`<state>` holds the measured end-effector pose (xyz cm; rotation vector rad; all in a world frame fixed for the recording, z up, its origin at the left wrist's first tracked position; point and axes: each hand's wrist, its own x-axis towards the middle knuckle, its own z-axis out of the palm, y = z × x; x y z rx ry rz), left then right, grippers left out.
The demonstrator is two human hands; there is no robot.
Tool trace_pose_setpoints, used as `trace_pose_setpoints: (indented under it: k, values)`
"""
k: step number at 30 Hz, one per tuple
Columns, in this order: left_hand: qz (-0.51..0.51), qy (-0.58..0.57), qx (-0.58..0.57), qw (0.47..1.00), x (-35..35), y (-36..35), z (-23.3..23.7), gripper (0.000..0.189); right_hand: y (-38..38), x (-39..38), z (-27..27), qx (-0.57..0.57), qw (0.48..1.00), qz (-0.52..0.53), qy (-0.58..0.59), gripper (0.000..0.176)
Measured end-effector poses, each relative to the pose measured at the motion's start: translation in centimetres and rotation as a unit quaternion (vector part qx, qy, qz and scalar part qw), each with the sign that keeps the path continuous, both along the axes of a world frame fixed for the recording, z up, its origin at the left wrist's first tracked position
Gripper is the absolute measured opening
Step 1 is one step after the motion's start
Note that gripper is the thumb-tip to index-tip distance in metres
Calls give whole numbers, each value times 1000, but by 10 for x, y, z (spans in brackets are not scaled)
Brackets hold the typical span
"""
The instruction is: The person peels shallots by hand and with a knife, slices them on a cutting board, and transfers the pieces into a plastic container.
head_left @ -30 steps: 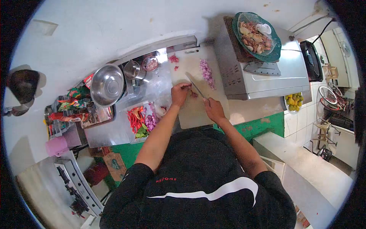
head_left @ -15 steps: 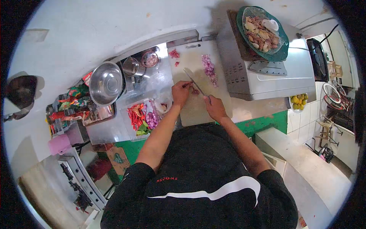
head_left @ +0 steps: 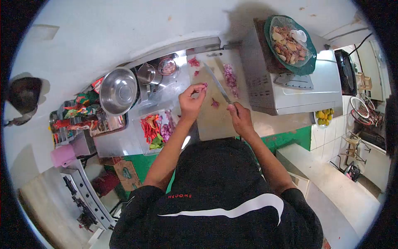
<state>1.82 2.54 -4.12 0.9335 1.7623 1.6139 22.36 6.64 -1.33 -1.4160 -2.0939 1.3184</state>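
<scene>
My left hand (head_left: 192,103) is raised over the left side of the pale cutting board (head_left: 211,124), thumb and fingertips pinched on a small purple shallot piece (head_left: 205,84). In my right hand (head_left: 241,119) is a kitchen knife (head_left: 217,83), its blade slanting up and left above the board. Between the hands lie dark reddish scraps (head_left: 215,103), perhaps shallot trimmings. A row of chopped shallots (head_left: 229,79) runs along the board's right side. Small red pieces (head_left: 193,62) sit near its far left corner.
Left of the board, a clear tray holds red chilies (head_left: 151,128), whole shallots (head_left: 166,129) and green leaves (head_left: 156,142). Farther off are a steel bowl (head_left: 118,91), a metal cup (head_left: 146,74) and a small bowl (head_left: 167,66). A grey appliance (head_left: 290,97) borders the right.
My left hand has lifted off the board and moved away from the blade with the shallot piece. The knife has shifted slightly right, leaving the scraps uncovered.
</scene>
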Motion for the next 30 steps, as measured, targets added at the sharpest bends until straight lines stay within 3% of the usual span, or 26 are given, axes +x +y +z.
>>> trace_pose_setpoints:
  k: [3, 7, 13, 20, 23, 30]
  values:
    - [10, 79, 26, 997, -13, 1, 52, 15, 2, -9, 31, -9, 999, 18, 42, 34]
    - [48, 140, 80, 986, -22, -2, 107, 16, -3, -20, 70, 89, 990, 67, 83, 27]
    - [86, 183, 78, 976, -33, -17, 127, 13, -14, -33, 85, 159, 979, 80, 99, 21]
    - [58, 247, 103, 962, -39, -37, 138, 13, -23, -34, 85, 258, 962, 83, 34, 22]
    - [46, 266, 118, 956, -40, -42, 144, 12, -25, -35, 87, 288, 954, 54, 63, 23]
    - [59, 302, 145, 940, -48, -58, 142, 12, -43, -31, 101, 288, 951, 98, 58, 22]
